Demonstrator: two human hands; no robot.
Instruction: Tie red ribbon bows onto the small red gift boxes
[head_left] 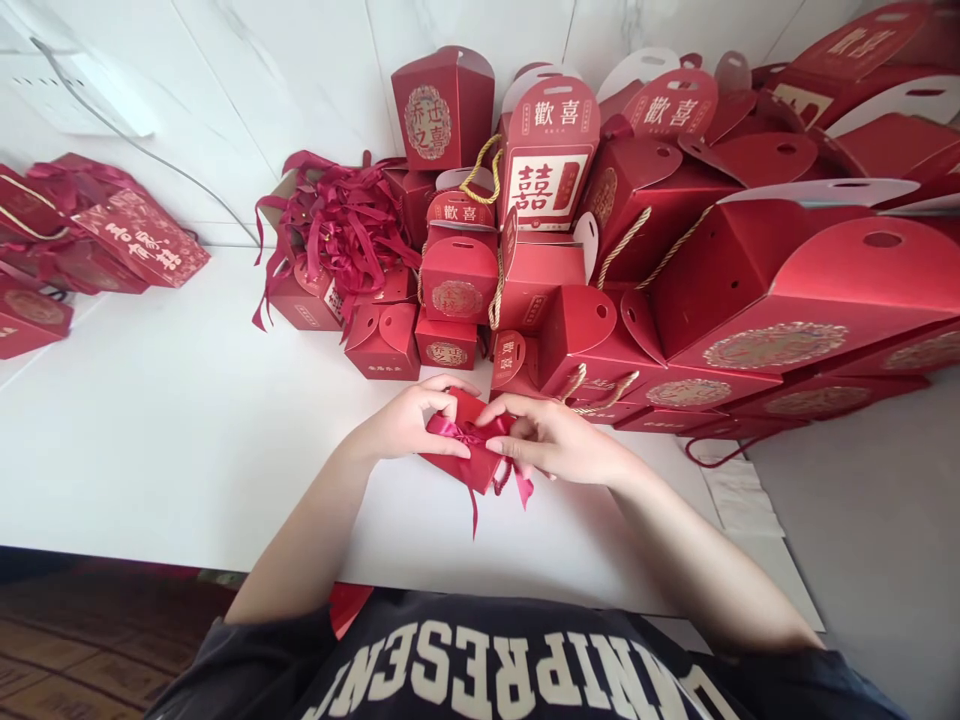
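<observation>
Ribbons (341,225) left of boxes (675,260)

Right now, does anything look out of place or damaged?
Nothing damaged or spilled. The ribbon heap behind is a loose tangle trailing onto the table; the gift boxes piled at right lean unevenly. The small box being tied sits tilted.

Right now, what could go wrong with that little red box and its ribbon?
1. The left hand and right hand pinch the dark red ribbon on the small red gift box; a slip might loosen it.
2. The ribbon's loose tail trails over the table and could snag.
3. The stacked red gift boxes stand close behind; a bump might topple them.
</observation>
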